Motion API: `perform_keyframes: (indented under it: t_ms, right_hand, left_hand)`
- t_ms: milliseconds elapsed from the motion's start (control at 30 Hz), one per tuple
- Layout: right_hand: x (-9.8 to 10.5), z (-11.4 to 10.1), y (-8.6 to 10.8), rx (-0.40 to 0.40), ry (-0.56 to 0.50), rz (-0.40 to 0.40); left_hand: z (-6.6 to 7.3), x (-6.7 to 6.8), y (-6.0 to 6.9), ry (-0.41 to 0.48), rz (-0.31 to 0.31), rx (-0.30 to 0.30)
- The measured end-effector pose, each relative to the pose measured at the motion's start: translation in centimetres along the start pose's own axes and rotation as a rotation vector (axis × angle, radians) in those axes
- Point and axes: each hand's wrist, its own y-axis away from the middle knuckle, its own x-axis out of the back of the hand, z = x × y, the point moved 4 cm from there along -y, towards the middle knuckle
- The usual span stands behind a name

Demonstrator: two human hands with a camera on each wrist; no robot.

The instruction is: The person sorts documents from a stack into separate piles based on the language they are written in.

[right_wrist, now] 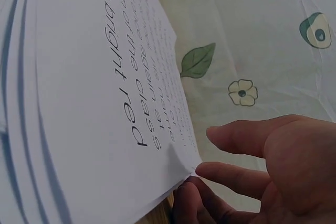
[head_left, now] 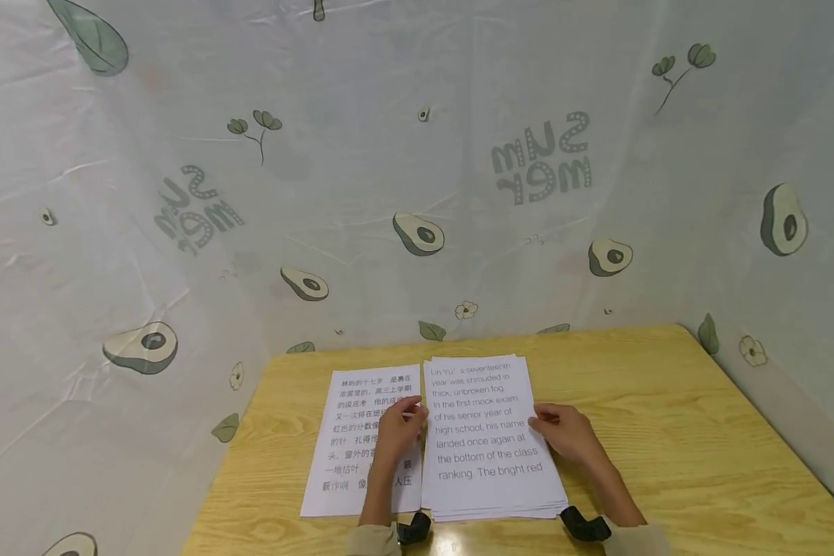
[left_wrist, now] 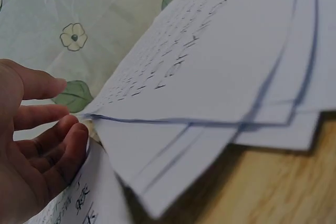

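Note:
A stack of white sheets [head_left: 483, 494], its top one printed in large English text, lies on the wooden table with its lower edges slightly uneven. At the stack's left edge is my left hand [head_left: 396, 436], thumb raised and fingers loosely bent; in the left wrist view the fingers [left_wrist: 76, 129] meet the edge of the sheets [left_wrist: 210, 77]. My right hand [head_left: 571, 436] touches the right edge; in the right wrist view its thumb [right_wrist: 236, 136] stands off the paper [right_wrist: 79, 103], other fingers bent at the edge. Beside the stack, partly under my left forearm, lies a sheet with Chinese text [head_left: 347, 502].
The yellow wooden table [head_left: 688, 448] extends on both sides of the papers. Behind and beside it hangs a pale curtain [head_left: 361, 177] with avocado, leaf and flower prints. Black bands [head_left: 414, 528] are at both wrists.

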Motion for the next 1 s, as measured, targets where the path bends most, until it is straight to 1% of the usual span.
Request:
perform_keyframes:
  t_ms: [100,200,400,500,600,867,1000]
  right_hand:
    - [-0.5,-0.2,-0.1,0.002,0.007,-0.005]
    - [-0.7,-0.3,-0.1,0.008,0.017,0.007]
    - [-0.6,-0.4,0.0,0.014,0.043,0.02]
    - [-0.7,-0.2,0.2,0.001,0.054,0.014]
    - [-0.7,-0.1,0.4,-0.017,0.047,0.008]
    - [-0.9,-0.2,0.4,-0.022,0.044,0.019]
    - [-1.1,-0.3,0.5,-0.031,0.018,0.015]
  left_hand:
    - [0.3,-0.3,0.1,-0.055,0.007,-0.036]
    - [0.4,-0.5,0.2,-0.095,0.009,-0.048]
    - [0.3,-0.8,0.3,-0.134,-0.005,-0.04]
    - [0.2,-0.9,0.6,-0.158,-0.012,-0.042]
    - [0.1,-1.0,0.8,-0.181,-0.006,-0.045]
    - [-0.1,-1.1,0.9,-0.201,0.013,-0.036]
    - [-0.1,-1.0,0.9,-0.195,0.021,-0.055]
